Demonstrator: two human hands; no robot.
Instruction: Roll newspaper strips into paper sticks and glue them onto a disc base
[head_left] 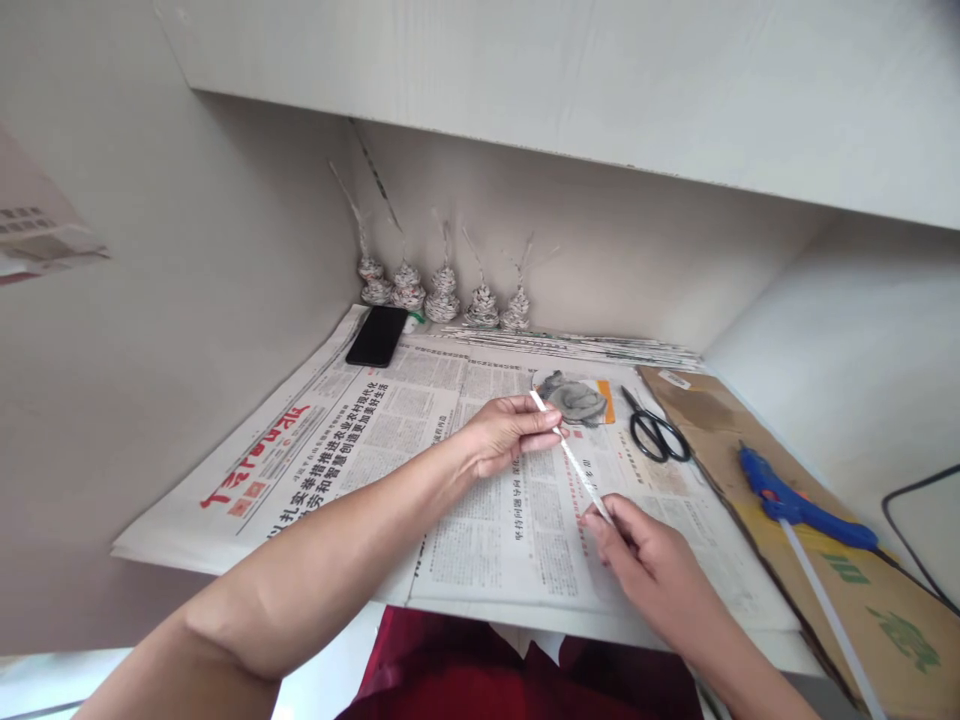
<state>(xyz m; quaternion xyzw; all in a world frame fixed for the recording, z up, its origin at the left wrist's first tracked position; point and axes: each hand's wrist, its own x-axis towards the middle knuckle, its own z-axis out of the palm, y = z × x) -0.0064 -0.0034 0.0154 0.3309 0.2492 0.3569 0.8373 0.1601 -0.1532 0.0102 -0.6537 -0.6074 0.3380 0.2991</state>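
Red clothing is seen at the near edge of the desk. The near end of a thin white strip is pinched by the grip of the right hand, between thumb and fingers. The strip is held on a slant over the newspaper, and near its far end it is pinched by the grip of the left hand, with a short tip left jutting past the fingers. Most of the desk is covered by the newspaper, on which large red and black characters are printed. To the right, a blue glue gun is laid on brown cardboard; a long white stick is seen running from it toward the near edge. A black cord is curved beside the right wall. Beyond the hands, black-handled scissors are placed near the cardboard's left side, and just left of them a grey crumpled thing is set against an orange patch; what it is cannot be told. A dark phone is laid at the far left. Thin rods are bunched along the back, and behind them and the phone 5 coiled gourds are lined up upright, topped by thin stems.
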